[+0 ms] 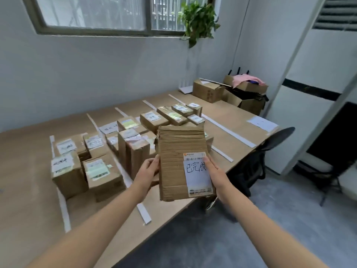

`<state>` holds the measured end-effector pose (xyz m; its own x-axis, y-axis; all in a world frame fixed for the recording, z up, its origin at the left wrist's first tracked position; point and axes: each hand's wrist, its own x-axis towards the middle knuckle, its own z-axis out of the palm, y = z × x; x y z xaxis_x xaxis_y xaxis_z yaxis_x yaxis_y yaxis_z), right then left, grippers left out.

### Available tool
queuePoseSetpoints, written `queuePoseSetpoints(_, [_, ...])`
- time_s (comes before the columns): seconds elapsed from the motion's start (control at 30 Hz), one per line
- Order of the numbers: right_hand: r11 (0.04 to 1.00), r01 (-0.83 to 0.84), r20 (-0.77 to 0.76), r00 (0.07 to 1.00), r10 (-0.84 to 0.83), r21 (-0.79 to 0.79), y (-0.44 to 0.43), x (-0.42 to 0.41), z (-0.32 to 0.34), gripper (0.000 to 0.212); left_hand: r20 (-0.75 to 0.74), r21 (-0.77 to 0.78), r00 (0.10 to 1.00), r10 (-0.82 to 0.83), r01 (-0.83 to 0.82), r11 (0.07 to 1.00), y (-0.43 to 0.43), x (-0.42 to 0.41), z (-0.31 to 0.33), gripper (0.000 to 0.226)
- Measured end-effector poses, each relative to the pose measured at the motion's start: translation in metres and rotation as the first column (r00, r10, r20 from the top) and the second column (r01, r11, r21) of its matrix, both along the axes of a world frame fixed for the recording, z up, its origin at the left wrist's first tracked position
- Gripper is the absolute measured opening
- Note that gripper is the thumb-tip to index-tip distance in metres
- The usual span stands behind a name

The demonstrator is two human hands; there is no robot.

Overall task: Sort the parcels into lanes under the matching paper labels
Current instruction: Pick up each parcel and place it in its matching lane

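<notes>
Above the near edge of a long wooden table (29,171), in the head view, a flat rectangular cardboard parcel (177,151) is held up in the air with its broad face toward the camera. Its brown surface is creased and ribbed with horizontal folds, and the lower corners are frayed. A smooth white shipping label (197,175) with a barcode strip and large handwritten characters sits on its lower right part.

The left hand (148,171) grasps the parcel's left edge, its fingers curled round that edge. The right hand (214,171) grasps the right edge, with the thumb lying over the edge of the label.

Behind the parcel, the matte tabletop is divided into lanes by long thin white strips (229,131). Boxy brown cardboard parcels (102,175) stand packed close together in several lanes, each with a pale sticker on top; some are upright and tall, others low and flat. A white paper sheet with handwriting (109,128) lies flat between them, and another white sheet (262,123) lies near the table's right edge.

At the far corner stand larger open cardboard boxes (208,91), one with soft pink cloth (246,79) draped over it. A black chair (270,144) stands beside the table's right side. A leafy green plant (199,20) hangs by the window (92,14).
</notes>
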<state>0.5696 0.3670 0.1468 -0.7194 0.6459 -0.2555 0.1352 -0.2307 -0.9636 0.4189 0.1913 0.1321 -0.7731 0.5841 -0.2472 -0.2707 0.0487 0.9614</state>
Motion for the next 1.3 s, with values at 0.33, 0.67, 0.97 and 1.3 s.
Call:
queuePoseSetpoints(0.33, [0.984,0.159,0.076,0.983,-0.165,0.082,0.179,0.022,-0.002,0.032,0.093,0.026,0.977,-0.194,0.192,0.981,0.200,0.007,-0.023,0.065])
queuePoseSetpoints(0.67, [0.984,0.155,0.205,0.964,-0.171,0.090,0.375,-0.032,-0.024,0.036,0.173,-0.036,0.951,-0.255,0.264,0.964,0.400,-0.047,-0.057,0.073])
queuePoseSetpoints(0.97, [0.992,-0.111,0.393,0.916,0.081,0.055,0.514,-0.110,-0.074,0.034,0.191,-0.244,0.962,-0.196,0.240,0.940,0.504,-0.089,-0.099,0.046])
queuePoseSetpoints(1.3, [0.934,-0.357,0.497,0.812,0.305,0.011,0.620,-0.214,-0.164,0.037,0.116,-0.516,0.993,0.023,0.040,0.856,0.603,-0.132,-0.151,0.039])
